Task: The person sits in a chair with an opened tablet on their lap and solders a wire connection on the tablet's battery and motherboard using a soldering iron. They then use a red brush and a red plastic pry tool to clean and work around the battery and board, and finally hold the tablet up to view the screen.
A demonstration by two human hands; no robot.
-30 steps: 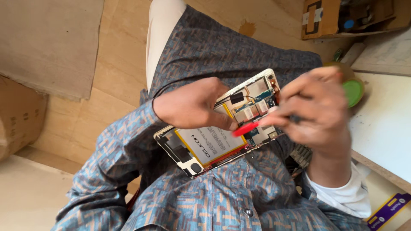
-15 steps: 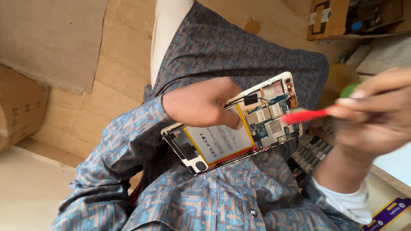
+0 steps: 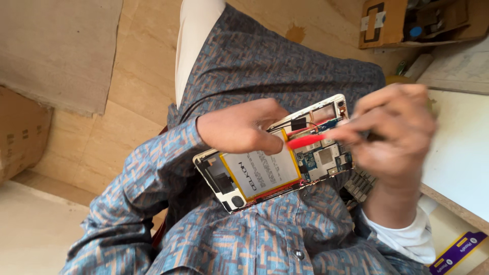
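An opened phone [image 3: 277, 155] with its back cover off lies tilted over my lap, showing a white and yellow battery [image 3: 260, 173] and a blue circuit board [image 3: 323, 158]. My left hand [image 3: 239, 127] grips the phone's upper edge, thumb on the battery. My right hand [image 3: 395, 130] pinches a red pry tool [image 3: 305, 141], whose tip rests where the battery meets the circuit board. The right hand is blurred.
A white tabletop [image 3: 458, 147] runs along the right. A cardboard box [image 3: 407, 20] of small parts sits at the top right. A dark keypad-like part [image 3: 359, 183] lies under the phone. A purple package [image 3: 456, 252] is at the bottom right. Beige tiled floor [image 3: 127, 91] lies behind.
My right hand had swung out to the right with the red tool; it has now come back left over the phone, with the tool tip on the board by the battery.
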